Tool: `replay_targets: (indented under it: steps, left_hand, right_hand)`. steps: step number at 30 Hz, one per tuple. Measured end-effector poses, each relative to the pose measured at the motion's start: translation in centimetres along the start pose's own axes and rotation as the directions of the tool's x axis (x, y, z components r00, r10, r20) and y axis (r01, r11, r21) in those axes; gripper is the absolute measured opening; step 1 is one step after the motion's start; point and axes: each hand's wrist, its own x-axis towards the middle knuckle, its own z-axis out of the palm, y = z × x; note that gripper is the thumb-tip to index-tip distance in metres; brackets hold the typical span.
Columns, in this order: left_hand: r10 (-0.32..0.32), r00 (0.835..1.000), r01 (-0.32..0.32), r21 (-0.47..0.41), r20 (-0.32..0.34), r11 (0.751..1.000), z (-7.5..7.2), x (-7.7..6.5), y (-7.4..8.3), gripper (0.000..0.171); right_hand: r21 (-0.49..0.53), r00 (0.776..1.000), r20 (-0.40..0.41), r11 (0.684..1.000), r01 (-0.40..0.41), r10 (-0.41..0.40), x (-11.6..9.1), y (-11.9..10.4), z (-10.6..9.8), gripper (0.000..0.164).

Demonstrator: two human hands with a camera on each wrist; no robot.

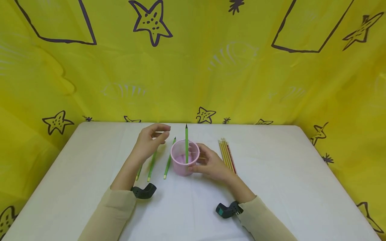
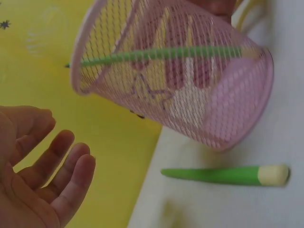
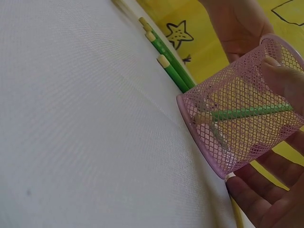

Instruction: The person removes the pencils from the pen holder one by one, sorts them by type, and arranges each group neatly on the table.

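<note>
A pink mesh pencil cup [image 1: 182, 170] stands at the middle of the table, gripped by my right hand [image 1: 214, 166] from its right side. The right wrist view shows the thumb and fingers around the mesh wall [image 3: 237, 123]. Inside the cup a green pencil [image 1: 186, 139] stands with its dark tip up, visible through the mesh in the left wrist view. My left hand [image 1: 147, 142] is raised left of the cup, fingers loosely bent and nothing between them. Under and beside it lie several green pencils, the closest one [image 1: 167, 167] right beside the cup.
To the right of the right hand lies a row of yellow pencils [image 1: 224, 152] with a red pencil [image 1: 231, 158] alongside. The white table [image 1: 271, 187] ends at a yellow curtain [image 1: 187, 77] with star drawings. Dark wrist cameras sit on both sleeves.
</note>
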Motion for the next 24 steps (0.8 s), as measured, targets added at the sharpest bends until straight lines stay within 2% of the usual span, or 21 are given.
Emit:
replay_targets:
  steps: [6,13,17,24]
  left_hand:
    - [0.045,0.999,-0.043,-0.057,0.029,0.997,0.4,-0.5,1.5,0.028]
    - [0.114,0.989,-0.109,-0.059,0.089,0.992,1.2,-0.7,2.5,0.027]
    - [0.145,0.979,-0.132,-0.102,0.140,0.986,1.7,-0.8,2.4,0.028]
    - [0.208,0.951,-0.200,-0.060,0.227,0.978,2.4,-1.1,2.0,0.031]
  right_hand:
    - [-0.004,1.000,-0.003,1.000,-0.006,0.006,0.0,0.0,0.0,0.080]
    - [0.002,1.000,-0.001,1.000,-0.002,0.002,0.0,0.0,0.0,0.080]
    - [0.005,1.000,0.006,1.000,0.008,-0.008,0.0,-0.1,0.1,0.079]
    - [0.011,1.000,0.009,1.000,0.015,-0.016,-0.1,0.0,0.1,0.079]
